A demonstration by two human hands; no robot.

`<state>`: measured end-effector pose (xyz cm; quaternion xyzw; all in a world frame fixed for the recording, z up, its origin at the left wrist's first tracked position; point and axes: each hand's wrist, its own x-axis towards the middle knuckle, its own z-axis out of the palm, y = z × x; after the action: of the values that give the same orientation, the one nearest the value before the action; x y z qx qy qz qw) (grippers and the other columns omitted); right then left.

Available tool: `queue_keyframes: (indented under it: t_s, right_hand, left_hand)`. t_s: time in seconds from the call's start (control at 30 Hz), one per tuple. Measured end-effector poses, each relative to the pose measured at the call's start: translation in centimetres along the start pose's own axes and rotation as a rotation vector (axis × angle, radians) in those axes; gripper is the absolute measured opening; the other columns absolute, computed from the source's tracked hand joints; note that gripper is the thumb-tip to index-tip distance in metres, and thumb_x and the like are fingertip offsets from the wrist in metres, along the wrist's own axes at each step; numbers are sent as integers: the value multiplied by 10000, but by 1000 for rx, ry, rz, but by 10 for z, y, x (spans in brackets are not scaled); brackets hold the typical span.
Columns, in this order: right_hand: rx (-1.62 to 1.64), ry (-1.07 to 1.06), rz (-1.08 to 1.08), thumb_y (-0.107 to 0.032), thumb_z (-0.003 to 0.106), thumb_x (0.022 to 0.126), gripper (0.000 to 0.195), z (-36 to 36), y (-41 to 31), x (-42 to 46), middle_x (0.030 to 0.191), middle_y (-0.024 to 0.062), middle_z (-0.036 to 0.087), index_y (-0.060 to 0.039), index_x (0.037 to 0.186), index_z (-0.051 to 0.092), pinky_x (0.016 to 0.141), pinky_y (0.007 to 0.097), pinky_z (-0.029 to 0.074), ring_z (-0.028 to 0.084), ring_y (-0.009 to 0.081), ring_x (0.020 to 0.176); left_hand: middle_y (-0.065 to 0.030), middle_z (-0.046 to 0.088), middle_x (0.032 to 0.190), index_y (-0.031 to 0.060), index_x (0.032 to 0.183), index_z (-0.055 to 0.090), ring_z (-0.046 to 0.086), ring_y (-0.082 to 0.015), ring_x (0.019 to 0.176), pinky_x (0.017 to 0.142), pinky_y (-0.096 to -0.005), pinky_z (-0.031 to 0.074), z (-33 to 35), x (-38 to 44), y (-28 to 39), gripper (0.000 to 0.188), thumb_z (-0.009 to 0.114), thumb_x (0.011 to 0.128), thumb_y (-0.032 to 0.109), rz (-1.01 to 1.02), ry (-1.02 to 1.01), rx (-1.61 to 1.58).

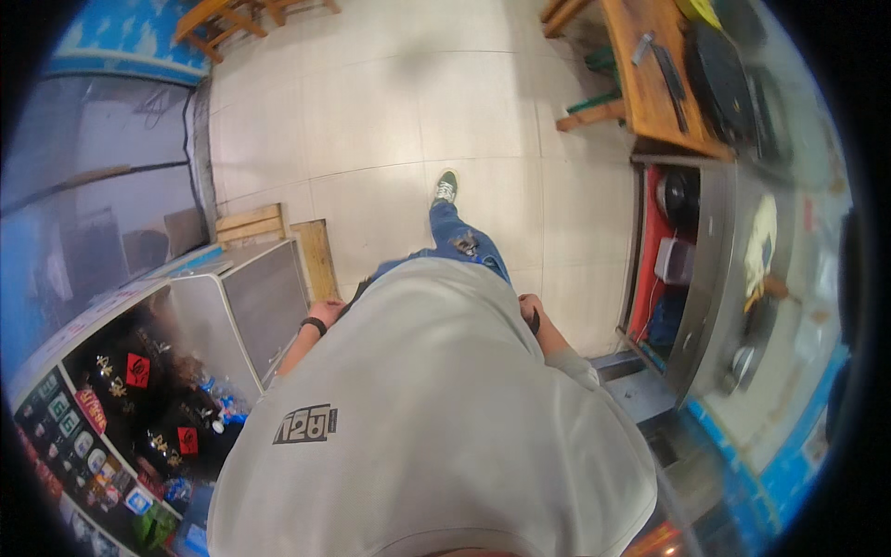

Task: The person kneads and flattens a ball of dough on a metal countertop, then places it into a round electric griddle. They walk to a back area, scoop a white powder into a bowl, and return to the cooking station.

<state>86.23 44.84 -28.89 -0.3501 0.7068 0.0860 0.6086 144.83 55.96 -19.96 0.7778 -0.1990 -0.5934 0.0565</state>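
My left hand (327, 311) hangs beside my hip, its fingers curled and partly hidden by my grey T-shirt (431, 390). A dark bracelet (314, 324) is on that wrist, and a dark strip of something lies against the hand's inner side. On the other side my right hand (530, 305) hangs low, partly covered by the shirt, with a dark band (534, 322) near the wrist. Whether either hand holds anything cannot be told. Below the shirt show blue jeans (445, 223) and one green shoe (446, 186) on the tiled floor (369, 188).
At left stand a display shelf (76, 376) with goods, a grey cabinet (264, 299) and wooden boards (317, 257). A wooden table (640, 83) with black pans (720, 83) is at upper right, above a metal counter (717, 244). Wooden stools (216, 24) stand at upper left.
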Motion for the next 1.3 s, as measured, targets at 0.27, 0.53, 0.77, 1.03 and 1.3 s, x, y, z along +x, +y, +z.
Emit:
queue_keyframes:
  t_s: [0.27,0.53,0.77,1.03,1.3]
  right_hand:
    - [-341,128,-427,-167,701,885,151,-90,-375,15,773,70,709,-18,909,704,681,310,551,675,146,720]
    - [-300,-268,-454,-150,666,992,149,-122,-644,88,834,-7,691,-12,944,691,734,252,520,613,64,779]
    - [-509,-137,-469,-216,663,952,204,-169,-880,129,842,111,731,-27,983,733,728,339,534,660,184,768]
    - [-109,-377,-152,-199,725,930,148,-254,-1083,199,706,-43,625,-58,890,707,555,232,430,519,44,611]
    - [-175,-381,-594,-282,788,822,297,-380,-1308,331,836,35,697,-31,964,717,712,286,518,610,119,739]
  left_hand:
    - [-1,695,847,48,956,705,630,-96,726,670,-256,527,-101,-22,251,53,671,962,88,173,15,-250]
    - [-8,741,966,1,1107,724,651,-82,845,797,-248,524,-204,130,437,168,662,966,69,573,-19,-403]
    - [2,742,959,-4,1105,728,637,-66,831,771,-232,516,-353,283,666,203,582,979,60,483,-313,-327]
    - [-13,672,797,40,1041,711,606,-102,643,570,-266,498,-452,395,901,181,699,909,163,132,-556,-105]
    - [-10,735,961,61,1216,711,660,-140,842,787,-324,539,-515,507,1098,315,682,965,250,425,-568,-91]
